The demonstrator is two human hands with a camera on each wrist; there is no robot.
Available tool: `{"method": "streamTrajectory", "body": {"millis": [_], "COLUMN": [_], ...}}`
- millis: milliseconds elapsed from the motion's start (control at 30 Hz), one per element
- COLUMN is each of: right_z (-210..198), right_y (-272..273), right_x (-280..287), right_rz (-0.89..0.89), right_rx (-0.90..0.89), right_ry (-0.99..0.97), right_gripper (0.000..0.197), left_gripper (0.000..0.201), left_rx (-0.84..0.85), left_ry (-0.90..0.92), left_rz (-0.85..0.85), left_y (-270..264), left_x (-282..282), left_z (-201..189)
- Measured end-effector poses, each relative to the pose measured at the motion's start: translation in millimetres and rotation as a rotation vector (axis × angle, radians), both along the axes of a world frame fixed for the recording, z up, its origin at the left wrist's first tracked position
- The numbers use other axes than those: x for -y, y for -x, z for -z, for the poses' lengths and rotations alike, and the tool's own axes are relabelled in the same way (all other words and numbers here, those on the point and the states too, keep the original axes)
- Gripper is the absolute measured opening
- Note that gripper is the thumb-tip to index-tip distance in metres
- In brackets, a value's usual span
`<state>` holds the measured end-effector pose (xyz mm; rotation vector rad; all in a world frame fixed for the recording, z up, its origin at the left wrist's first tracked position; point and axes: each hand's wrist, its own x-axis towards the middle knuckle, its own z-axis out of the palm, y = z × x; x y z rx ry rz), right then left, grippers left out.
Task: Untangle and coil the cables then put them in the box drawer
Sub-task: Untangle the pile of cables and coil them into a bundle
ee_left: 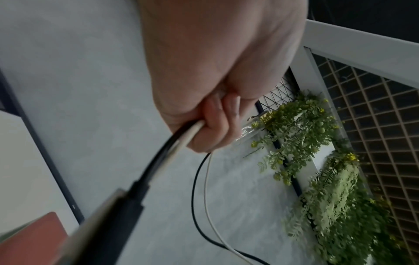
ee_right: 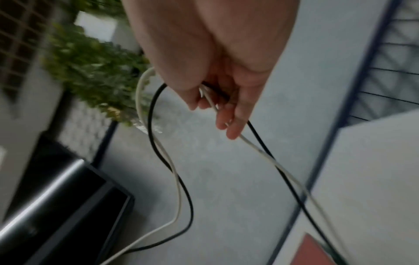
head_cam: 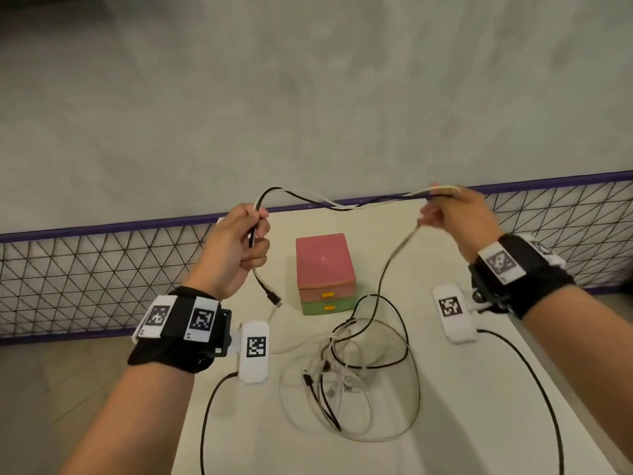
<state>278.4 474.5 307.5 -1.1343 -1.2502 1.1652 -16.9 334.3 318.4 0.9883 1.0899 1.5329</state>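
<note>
A black cable (head_cam: pixel 308 199) and a white cable (head_cam: pixel 337 207), twisted round each other, stretch in the air between my two raised hands. My left hand (head_cam: pixel 239 245) grips both in a fist (ee_left: pixel 204 125); the black cable's plug (head_cam: pixel 274 298) dangles below it. My right hand (head_cam: pixel 452 214) pinches both cables (ee_right: pixel 208 96) at the right end, and they drop from it to a tangled pile of cables (head_cam: pixel 346 365) on the white table (head_cam: pixel 239 423). The small box (head_cam: pixel 325 272) with a pink drawer and a green drawer, both closed, stands mid-table.
A wire-mesh fence (head_cam: pixel 85 279) with a purple rail runs behind the table. Wrist cameras' black leads (head_cam: pixel 534 382) trail over the table on both sides. Green plants (ee_left: pixel 317 161) hang on a wall beyond.
</note>
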Motion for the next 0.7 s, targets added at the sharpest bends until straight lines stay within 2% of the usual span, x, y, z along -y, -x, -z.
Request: {"method": "streamTrajectory", "body": {"millis": [33, 100, 167, 200, 233, 300, 333, 400, 533, 700], "right_z": [-6.2, -7.7, 3.2, 11.6, 23.2, 46.0, 58.0, 84.8, 113.0, 113.0], "right_y": [3.9, 10.0, 12.2, 12.5, 12.3, 13.5, 14.4, 19.4, 39.8, 73.2], "right_x": [0.1, 1.9, 6.4, 8.5, 7.4, 10.2, 15.5, 29.7, 80.6, 144.4], "right_rz": [0.004, 0.017, -0.012, -0.054, -0.126, -0.249, -0.287, -0.361, -0.638, -1.103], "right_rx": [0.016, 0.208, 0.389, 0.489, 0.581, 0.721, 0.774, 0.897, 0.976, 1.117], "right_ry": [-0.110, -0.316, -0.422, -0.444, -0.421, -0.235, -0.157, -0.166, -0.464, -0.783], "right_gripper": [0.012, 0.015, 0.007, 0.017, 0.038, 0.077, 0.084, 0.074, 0.027, 0.019], "left_gripper": [0.025, 0.025, 0.023, 0.023, 0.023, 0.023, 0.022, 0.021, 0.020, 0.017], "left_rx": [0.011, 0.023, 0.027, 0.029, 0.030, 0.020, 0.005, -0.040, -0.122, -0.147], "left_ry": [-0.012, -0.031, -0.034, -0.030, -0.022, 0.005, 0.023, 0.065, 0.128, 0.158], "left_rz": [-0.005, -0.013, -0.015, -0.019, -0.025, -0.032, -0.037, -0.050, -0.060, -0.046], "left_y": [0.1, -1.0, -3.1, -4.3, -5.4, -7.6, -8.6, -11.5, -20.3, -25.9], "left_x": [-0.1, 0.1, 0.9, 1.2, 1.3, 0.8, 0.6, 0.1, -1.1, -2.7], "left_z": [0.7, 2.8, 6.9, 9.9, 13.3, 21.1, 25.1, 32.5, 41.8, 44.3]}}
